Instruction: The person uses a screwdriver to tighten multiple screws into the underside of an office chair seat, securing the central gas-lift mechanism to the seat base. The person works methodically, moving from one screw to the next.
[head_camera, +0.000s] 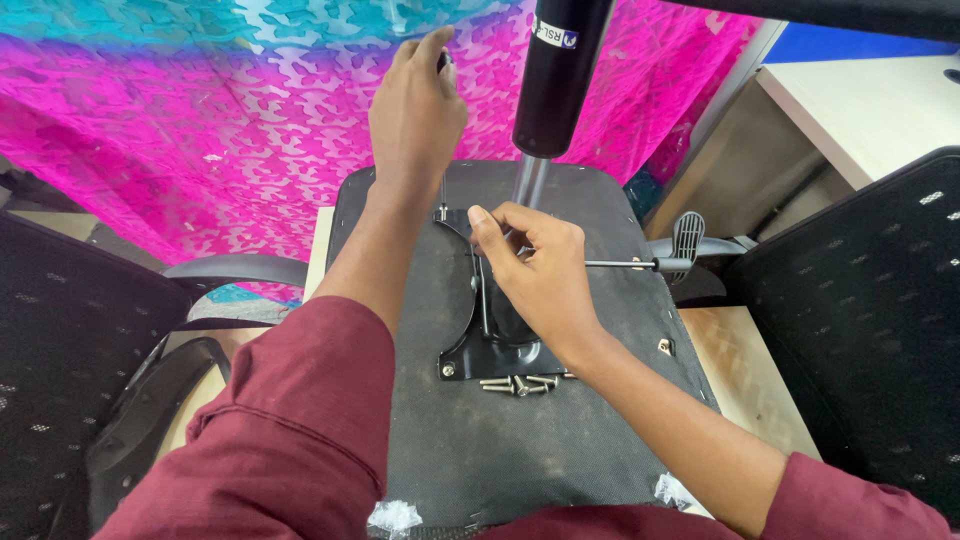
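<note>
Head view: left hand (415, 110) closed on a tool (443, 190) standing in the bracket (478, 335) mid-seat (560, 430), right hand (540, 275) pinching there; a tilted tool could have slipped, scattering loose bolts (520, 384).

The left hand (415, 110) grips a tool handle, its shaft standing on the black mounting plate (490, 340). The right hand (540, 275) steadies the plate beside loose bolts (520, 384).

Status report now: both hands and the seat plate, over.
Left hand gripping driver on seat plate. Right hand steadying plate. Loose bolts beside it.
</note>
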